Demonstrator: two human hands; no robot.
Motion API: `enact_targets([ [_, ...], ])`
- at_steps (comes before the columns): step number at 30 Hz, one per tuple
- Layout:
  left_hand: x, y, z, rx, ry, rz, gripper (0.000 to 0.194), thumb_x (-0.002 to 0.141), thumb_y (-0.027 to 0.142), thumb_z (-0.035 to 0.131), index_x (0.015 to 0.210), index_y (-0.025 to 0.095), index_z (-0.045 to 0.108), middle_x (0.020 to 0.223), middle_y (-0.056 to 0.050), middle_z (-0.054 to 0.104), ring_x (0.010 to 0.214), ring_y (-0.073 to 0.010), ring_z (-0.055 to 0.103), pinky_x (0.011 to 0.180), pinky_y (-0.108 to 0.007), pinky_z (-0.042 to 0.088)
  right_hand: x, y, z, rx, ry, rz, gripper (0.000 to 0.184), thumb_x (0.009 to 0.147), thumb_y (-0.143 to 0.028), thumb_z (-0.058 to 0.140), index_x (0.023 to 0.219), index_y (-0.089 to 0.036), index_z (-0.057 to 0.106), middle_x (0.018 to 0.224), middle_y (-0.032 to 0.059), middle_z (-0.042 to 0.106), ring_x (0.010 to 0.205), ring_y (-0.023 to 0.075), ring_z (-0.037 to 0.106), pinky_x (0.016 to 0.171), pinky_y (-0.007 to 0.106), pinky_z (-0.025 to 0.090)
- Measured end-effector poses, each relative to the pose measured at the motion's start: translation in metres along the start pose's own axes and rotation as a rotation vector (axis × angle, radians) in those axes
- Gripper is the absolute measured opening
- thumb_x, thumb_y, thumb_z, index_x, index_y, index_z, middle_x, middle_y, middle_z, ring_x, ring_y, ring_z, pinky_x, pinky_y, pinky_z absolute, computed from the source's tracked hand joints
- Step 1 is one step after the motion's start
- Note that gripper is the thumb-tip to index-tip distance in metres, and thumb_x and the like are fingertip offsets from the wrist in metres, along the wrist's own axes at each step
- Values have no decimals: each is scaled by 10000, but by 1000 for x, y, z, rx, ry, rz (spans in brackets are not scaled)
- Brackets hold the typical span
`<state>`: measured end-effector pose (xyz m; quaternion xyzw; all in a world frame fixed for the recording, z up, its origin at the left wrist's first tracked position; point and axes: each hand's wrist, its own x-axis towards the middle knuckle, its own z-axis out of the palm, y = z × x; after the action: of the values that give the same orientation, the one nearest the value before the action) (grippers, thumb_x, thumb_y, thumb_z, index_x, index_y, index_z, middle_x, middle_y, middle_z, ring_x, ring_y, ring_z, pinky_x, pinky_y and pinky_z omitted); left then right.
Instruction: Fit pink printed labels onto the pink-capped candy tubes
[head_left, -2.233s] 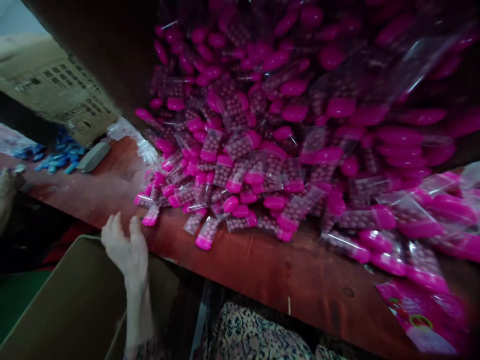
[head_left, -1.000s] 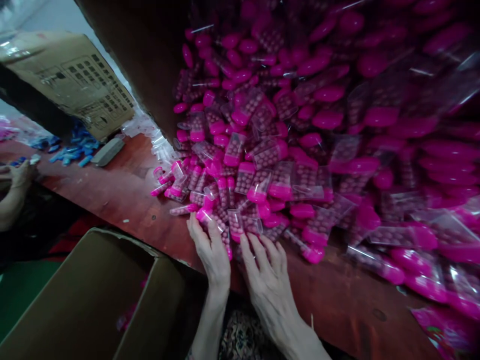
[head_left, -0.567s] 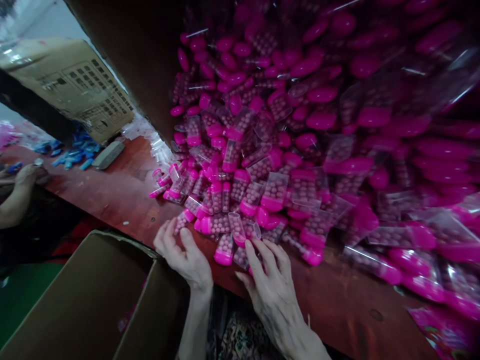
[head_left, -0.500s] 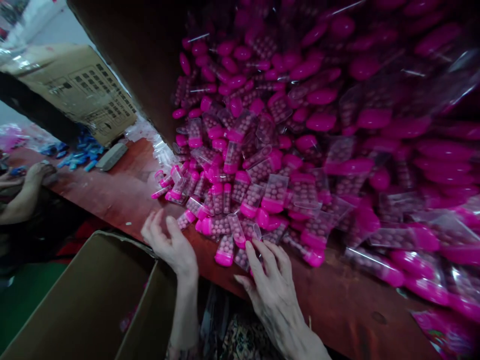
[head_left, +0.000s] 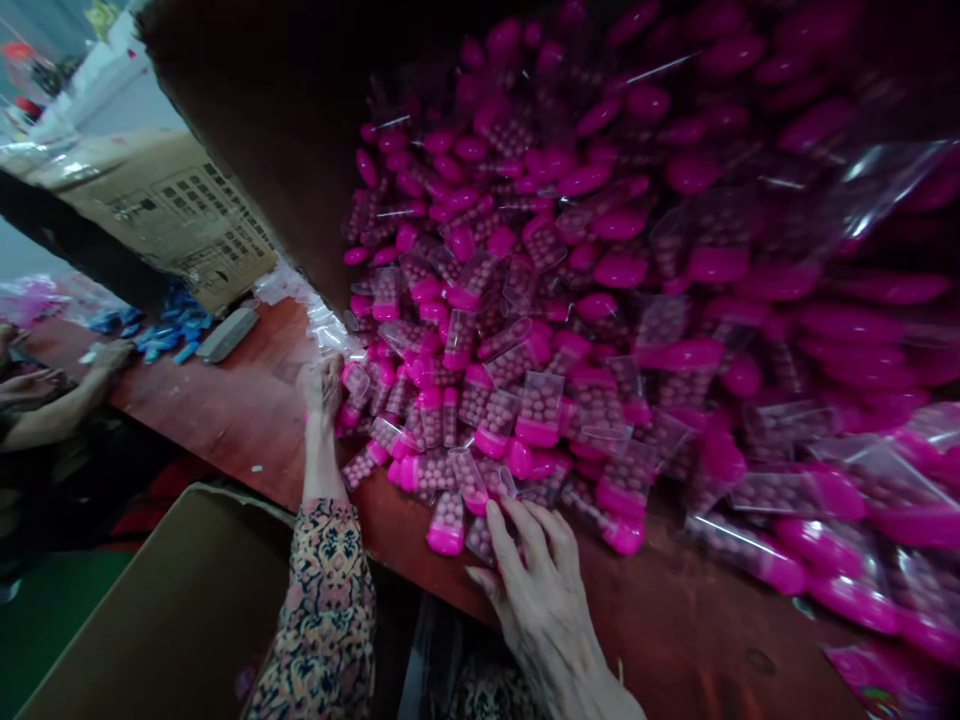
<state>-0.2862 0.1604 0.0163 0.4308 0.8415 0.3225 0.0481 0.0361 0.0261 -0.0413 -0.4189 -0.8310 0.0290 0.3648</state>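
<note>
Right hand [head_left: 544, 590] lay open and spread on pink-capped clear tubes [head_left: 448, 525] at the pile's near edge, on a red-brown tabletop [head_left: 225, 420]. Left hand [head_left: 322, 385] stood narrow against the pile, its grip unclear. Print on the cardboard carton [head_left: 180, 220] and pink sheet [head_left: 885, 680] was unreadable.

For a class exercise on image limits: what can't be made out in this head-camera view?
Head view:
Left hand: fingers foreshortened, blurred; any hold unclear.
Printed brown cardboard sheet: lettering too small.
Pink printed plastic packet: cut off by lower right edge.
Co-worker's bare arm: cut off by left edge.
</note>
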Motion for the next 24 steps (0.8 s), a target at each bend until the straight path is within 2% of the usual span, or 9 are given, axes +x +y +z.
enact_targets([
  [5, -9, -9, 0, 36, -28, -81, 330, 876, 336, 556, 1152, 156, 565, 1158, -83, 590, 975, -238, 601, 806, -430, 518, -1, 1, 2, -9, -8, -15, 365, 926, -280, 470, 1227, -86, 548, 1104, 167, 599, 1042, 284, 488, 886, 485, 439],
  [9, -14, -2, -2, 38, -19, -78, 321, 874, 338, 561, 1135, 151, 570, 1131, -80, 600, 945, -224, 610, 788, -421, 524, 1, 0, 2, -16, 0, -10, 348, 938, -276, 445, 1198, -80, 567, 1087, 167, 614, 1022, 275, 499, 870, 472, 453],
  [11, -16, 2, -6, 24, 9, -60, 280, 880, 341, 547, 1065, 138, 599, 1043, -64, 629, 891, -211, 620, 762, -393, 523, 0, 0, 1, -15, -5, -5, 346, 933, -270, 458, 1197, -73, 567, 1082, 166, 620, 1022, 274, 504, 874, 471, 456],
  [15, -18, 12, -21, -5, 101, -11, 298, 886, 353, 458, 897, 132, 657, 791, -31, 657, 825, -216, 617, 712, -304, 484, -1, 0, 1, -17, -52, -5, 368, 918, -244, 495, 1237, -67, 540, 1098, 161, 621, 1035, 271, 511, 897, 465, 449],
  [19, -32, 19, -43, 18, 173, 19, 321, 825, 363, 482, 904, 125, 682, 775, -46, 667, 822, -221, 602, 745, -310, 449, -2, -1, 0, -15, -29, 9, 353, 915, -234, 500, 1232, -88, 550, 1077, 149, 636, 1024, 263, 527, 909, 478, 442],
  [24, -61, 8, -58, 44, 187, 6, 335, 791, 403, 500, 839, 136, 697, 662, -12, 638, 698, -199, 580, 676, -295, 451, -3, -1, -1, 0, -58, 5, 348, 922, -235, 493, 1229, -84, 553, 1105, 149, 634, 1036, 263, 528, 903, 465, 459],
])
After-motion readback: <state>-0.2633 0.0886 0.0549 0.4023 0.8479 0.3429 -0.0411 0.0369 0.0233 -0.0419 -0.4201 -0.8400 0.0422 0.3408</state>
